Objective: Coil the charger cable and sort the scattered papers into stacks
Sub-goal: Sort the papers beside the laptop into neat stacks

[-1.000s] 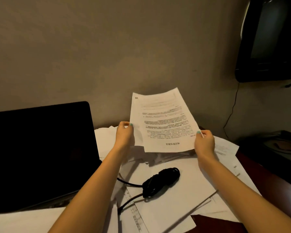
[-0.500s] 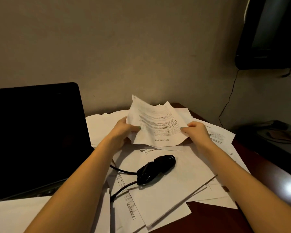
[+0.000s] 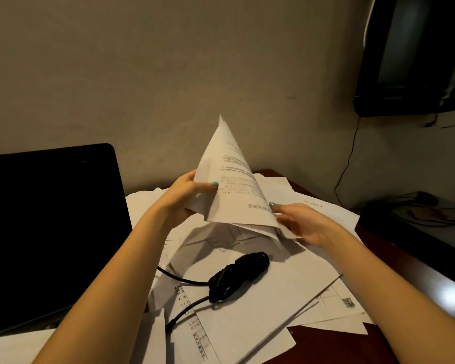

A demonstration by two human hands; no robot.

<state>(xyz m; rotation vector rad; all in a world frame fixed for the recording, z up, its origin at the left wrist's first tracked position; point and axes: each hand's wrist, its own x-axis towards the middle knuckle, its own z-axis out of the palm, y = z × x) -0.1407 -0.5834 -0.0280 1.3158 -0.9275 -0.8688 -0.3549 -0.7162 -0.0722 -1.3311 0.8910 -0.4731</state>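
Two things are cut off by the edges: the black laptop screen point(image 3: 50, 219) on the left and the dark boxy screen point(image 3: 415, 53) up on the wall at the right. The print on the sheets is too small to read. Most fingers point(image 3: 191, 177) of the left hand point(image 3: 187, 193) are hidden behind the held sheets.

The bundle of white printed paper sheets point(image 3: 231, 185) is up in the air above the dark red wooden table point(image 3: 334, 348), bent into a cone with its tip pointing up. The left hand pinches its left edge, thumb in front. The right hand point(image 3: 302, 222) grips the low right corner, thumb on top and the other fingers curled under. The black coiled charger cable point(image 3: 238, 275) lies below on the loose white papers point(image 3: 260, 319) that cover the table, two ends trailing left.

Half a second ago the bundle was lower and flatter, close to the pile; now it is lifted and bent. The cable has not moved.
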